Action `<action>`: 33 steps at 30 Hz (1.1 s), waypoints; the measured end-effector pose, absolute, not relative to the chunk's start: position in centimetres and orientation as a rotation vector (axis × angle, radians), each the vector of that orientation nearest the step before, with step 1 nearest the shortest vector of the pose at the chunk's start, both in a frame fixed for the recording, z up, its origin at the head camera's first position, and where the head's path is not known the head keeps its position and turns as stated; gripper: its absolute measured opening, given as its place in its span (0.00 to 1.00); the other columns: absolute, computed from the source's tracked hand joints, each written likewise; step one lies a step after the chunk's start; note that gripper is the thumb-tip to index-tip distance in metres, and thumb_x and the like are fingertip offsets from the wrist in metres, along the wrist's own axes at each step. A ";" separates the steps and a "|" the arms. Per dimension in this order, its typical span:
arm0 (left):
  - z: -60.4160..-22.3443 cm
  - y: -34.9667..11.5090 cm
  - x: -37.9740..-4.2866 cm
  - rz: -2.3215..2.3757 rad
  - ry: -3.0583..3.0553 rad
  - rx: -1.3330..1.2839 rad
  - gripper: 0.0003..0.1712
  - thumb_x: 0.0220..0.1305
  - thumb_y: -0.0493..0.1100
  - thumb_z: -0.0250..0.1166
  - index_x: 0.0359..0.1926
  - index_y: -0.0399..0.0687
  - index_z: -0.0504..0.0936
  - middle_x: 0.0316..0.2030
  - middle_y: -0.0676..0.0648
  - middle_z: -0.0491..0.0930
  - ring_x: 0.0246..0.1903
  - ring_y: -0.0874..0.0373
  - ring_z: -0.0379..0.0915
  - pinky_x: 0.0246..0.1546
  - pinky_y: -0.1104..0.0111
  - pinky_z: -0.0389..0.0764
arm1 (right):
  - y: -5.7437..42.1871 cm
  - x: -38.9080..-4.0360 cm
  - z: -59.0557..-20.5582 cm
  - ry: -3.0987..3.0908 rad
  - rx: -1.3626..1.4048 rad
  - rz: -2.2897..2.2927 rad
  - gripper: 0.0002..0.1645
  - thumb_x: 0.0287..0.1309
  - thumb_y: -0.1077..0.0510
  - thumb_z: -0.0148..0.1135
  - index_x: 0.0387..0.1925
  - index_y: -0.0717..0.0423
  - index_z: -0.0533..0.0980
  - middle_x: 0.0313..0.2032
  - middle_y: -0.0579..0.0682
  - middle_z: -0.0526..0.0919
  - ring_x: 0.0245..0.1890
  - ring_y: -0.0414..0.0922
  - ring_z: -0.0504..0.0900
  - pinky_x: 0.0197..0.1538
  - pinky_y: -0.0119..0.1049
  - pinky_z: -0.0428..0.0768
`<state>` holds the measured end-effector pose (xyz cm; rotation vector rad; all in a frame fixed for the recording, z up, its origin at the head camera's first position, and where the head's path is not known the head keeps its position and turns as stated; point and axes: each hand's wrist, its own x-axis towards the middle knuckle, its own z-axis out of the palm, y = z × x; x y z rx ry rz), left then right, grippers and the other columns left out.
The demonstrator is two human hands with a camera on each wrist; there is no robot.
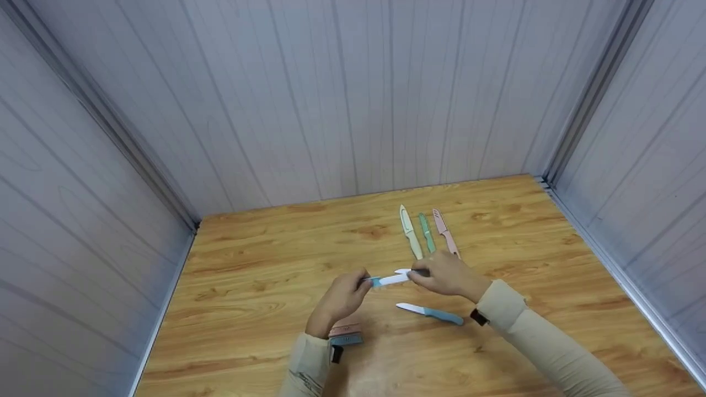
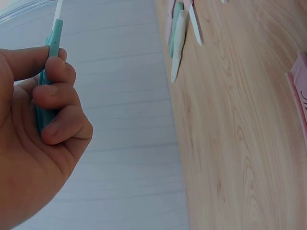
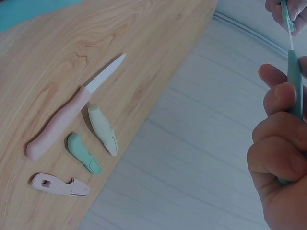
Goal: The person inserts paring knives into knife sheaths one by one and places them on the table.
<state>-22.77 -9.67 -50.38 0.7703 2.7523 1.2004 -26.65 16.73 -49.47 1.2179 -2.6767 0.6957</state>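
My left hand (image 1: 341, 295) grips a teal knife sheath (image 2: 55, 36) with curled fingers, above the table. My right hand (image 1: 449, 274) holds the teal handle (image 3: 294, 72) of a knife whose white blade (image 1: 393, 279) spans the space between both hands. The blade meets the sheath's end; how far inside its tip sits I cannot tell. Below my right hand lies a bare knife with a blue handle (image 1: 444, 316). Beyond that hand is a pink-handled knife (image 3: 60, 122), also bare, its handle hidden by the hand in the head view.
Three sheathed knives lie at the back: cream (image 1: 409, 231), green (image 1: 426, 231) and pink (image 1: 445, 232). A pink sheath (image 1: 346, 330) and a blue sheath (image 1: 347, 339) sit near my left wrist, partly covered. Panel walls (image 1: 353, 99) enclose the wooden table (image 1: 248, 298).
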 end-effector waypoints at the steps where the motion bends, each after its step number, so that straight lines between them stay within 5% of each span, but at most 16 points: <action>1: -50.3 -9.6 -22.8 1.198 2.755 0.763 0.10 0.73 0.43 0.50 0.36 0.47 0.75 0.21 0.57 0.65 0.18 0.65 0.57 0.22 0.72 0.62 | 16.7 -26.7 -49.5 -2.676 1.223 0.692 0.17 0.66 0.49 0.53 0.25 0.48 0.82 0.15 0.34 0.72 0.12 0.30 0.64 0.18 0.27 0.66; 33: -50.6 -8.7 -22.6 1.154 2.767 0.756 0.10 0.73 0.44 0.51 0.37 0.46 0.76 0.20 0.57 0.66 0.17 0.66 0.57 0.21 0.73 0.63 | 16.0 -26.4 -49.6 -2.717 1.215 0.722 0.15 0.65 0.52 0.55 0.26 0.50 0.82 0.15 0.35 0.72 0.13 0.31 0.65 0.19 0.28 0.67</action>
